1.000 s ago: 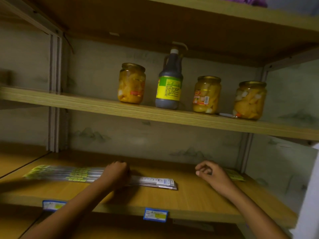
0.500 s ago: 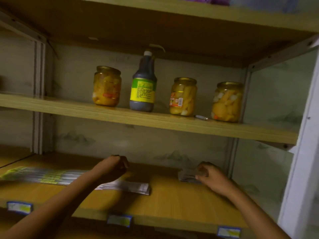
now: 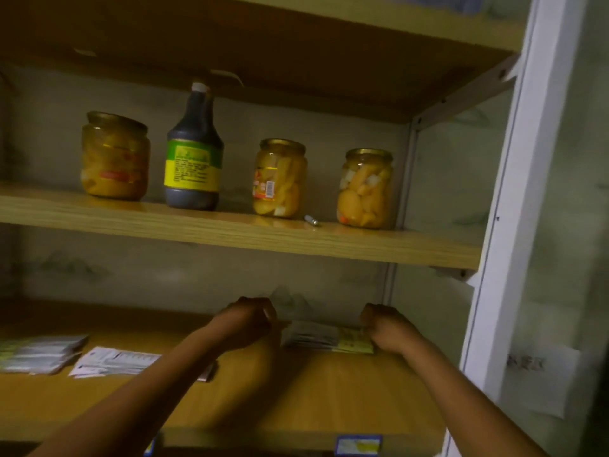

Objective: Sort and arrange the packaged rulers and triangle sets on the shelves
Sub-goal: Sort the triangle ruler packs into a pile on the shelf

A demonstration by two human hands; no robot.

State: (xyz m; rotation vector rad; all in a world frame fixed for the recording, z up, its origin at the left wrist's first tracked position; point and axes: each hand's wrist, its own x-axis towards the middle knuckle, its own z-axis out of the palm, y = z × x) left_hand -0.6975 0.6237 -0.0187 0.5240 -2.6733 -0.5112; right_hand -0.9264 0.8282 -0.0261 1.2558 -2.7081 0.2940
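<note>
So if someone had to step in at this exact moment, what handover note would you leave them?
Left hand: closed at the left end of the small packet stack at the back right of the lower shelf.
Right hand: closed at that stack's right end; blur hides the exact grip.
Elsewhere: ruler packs lie flat toward the shelf's left, another bundle further left.
Done: packs laid on the shelf.
Left: square up this stack, then tidy the others.
</note>
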